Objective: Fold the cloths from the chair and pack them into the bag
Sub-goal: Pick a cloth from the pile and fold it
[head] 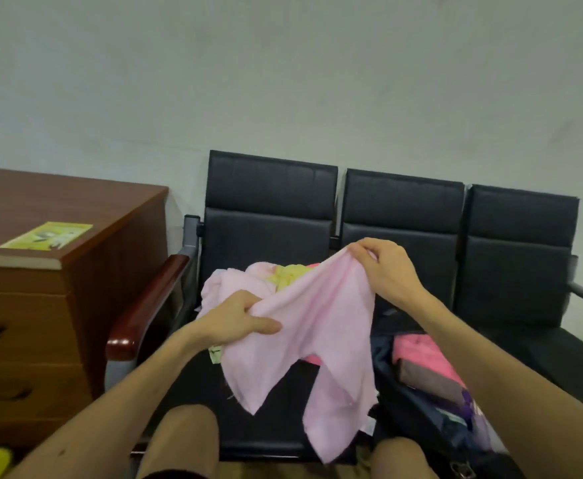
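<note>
Left hand [245, 318] pinches the pink cloth [321, 326] low, right hand [383, 267] grips its raised corner. The rest drapes below both grips, bag [418, 402] under the right forearm.

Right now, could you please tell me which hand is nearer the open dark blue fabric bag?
Right. The right hand is just above the bag; the left hand, farther left across the pink cloth.

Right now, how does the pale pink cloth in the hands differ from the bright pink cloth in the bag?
The pale pink cloth hangs unfolded, while the bright pink cloth lies folded. The left hand and right hand grip the pale one; the bright one rests untouched in the bag. Both are pink fabric.
</note>
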`<state>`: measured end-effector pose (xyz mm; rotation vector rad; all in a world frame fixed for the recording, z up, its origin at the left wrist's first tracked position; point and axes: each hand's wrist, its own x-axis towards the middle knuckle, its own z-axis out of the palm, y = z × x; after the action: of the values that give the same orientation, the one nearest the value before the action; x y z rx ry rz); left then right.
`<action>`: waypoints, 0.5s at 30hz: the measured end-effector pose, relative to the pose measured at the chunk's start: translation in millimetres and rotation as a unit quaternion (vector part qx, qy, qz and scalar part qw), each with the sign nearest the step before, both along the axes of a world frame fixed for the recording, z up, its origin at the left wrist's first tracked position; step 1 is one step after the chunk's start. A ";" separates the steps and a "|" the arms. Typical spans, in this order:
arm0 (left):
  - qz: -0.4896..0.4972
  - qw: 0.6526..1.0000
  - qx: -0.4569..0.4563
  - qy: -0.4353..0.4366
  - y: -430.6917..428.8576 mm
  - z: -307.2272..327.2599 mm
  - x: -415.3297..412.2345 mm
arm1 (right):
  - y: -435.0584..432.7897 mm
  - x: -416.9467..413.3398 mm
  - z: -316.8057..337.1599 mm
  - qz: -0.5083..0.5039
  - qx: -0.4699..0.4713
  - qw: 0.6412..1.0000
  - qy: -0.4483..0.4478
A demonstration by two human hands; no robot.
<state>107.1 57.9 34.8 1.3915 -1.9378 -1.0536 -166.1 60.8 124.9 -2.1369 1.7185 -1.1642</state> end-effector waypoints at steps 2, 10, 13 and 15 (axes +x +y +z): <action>-0.005 1.000 0.014 0.004 14.6 17.5 3.8 | 6.9 -10.1 7.4 -0.019 -0.013 0.999 -0.025; 0.043 0.983 -0.136 0.119 69.8 126.3 6.0 | 45.7 -25.5 -2.5 0.008 0.029 0.999 0.013; 0.027 0.976 -0.189 0.107 83.3 166.1 -6.3 | 61.9 -27.5 -1.0 0.050 0.059 0.997 0.026; 0.008 0.972 -0.214 0.097 91.8 191.8 -14.7 | 67.9 -28.6 3.7 0.072 0.085 0.993 0.042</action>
<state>92.4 149.7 226.6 1.0233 -1.8632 -0.6796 -194.7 128.7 128.5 -2.1918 1.5998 -0.8711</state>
